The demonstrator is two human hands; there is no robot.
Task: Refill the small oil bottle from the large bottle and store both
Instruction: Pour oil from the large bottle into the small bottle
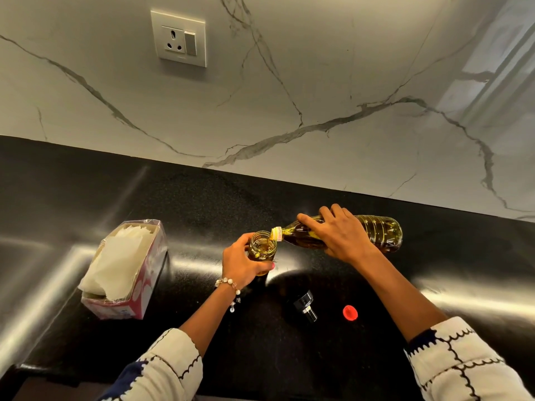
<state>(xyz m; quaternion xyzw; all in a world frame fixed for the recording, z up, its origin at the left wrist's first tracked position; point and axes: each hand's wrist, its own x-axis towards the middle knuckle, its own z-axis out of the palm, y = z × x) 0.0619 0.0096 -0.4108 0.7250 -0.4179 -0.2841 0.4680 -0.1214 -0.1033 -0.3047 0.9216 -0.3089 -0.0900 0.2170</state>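
Pouring step in hand. Nearest on the black surface (376,357): red cap (350,313) and black dispenser top (305,306), both off. Left hand (241,263), fingers curled round the small oil bottle (262,250), steadies it upright. Right hand (337,234), fingers wrapped over the large bottle (379,231), tips its mouth onto the small rim. Next: judge fill level, right the large bottle, recap both.

A single head-worn view looks forward and steeply down from above the person's forearms, which enter from the bottom edge. The black counter (179,204) fills the lower half of the frame and the marble wall (318,82) with its socket (178,38) the upper half. The horizon tilts, dropping toward the right. Wide-angle bending probably stretches the edges. Both hands sit close, mid-frame, slightly right of centre.
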